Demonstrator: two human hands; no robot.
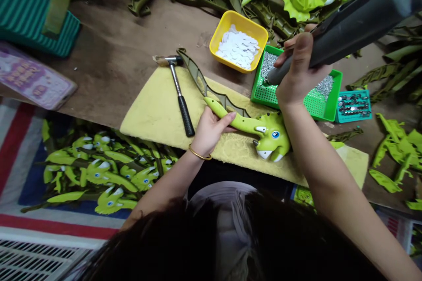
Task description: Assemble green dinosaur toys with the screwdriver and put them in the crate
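My left hand (211,129) is closed around the neck of a lime-green toy dinosaur (260,134) that lies on a yellow foam pad (154,109); its blue-eyed head points right. My right hand (296,74) grips a grey electric screwdriver (349,24), whose tip dips into a green tray (318,105) of small silver screws. A dark green spine piece (198,77) lies on the pad behind the toy.
A hammer (180,94) rests on the pad's left part. A yellow tub (239,41) holds white discs; a small teal tray (353,105) holds dark parts. Green plastic parts are piled at the back and right. Finished dinosaurs (102,171) fill a bin at lower left.
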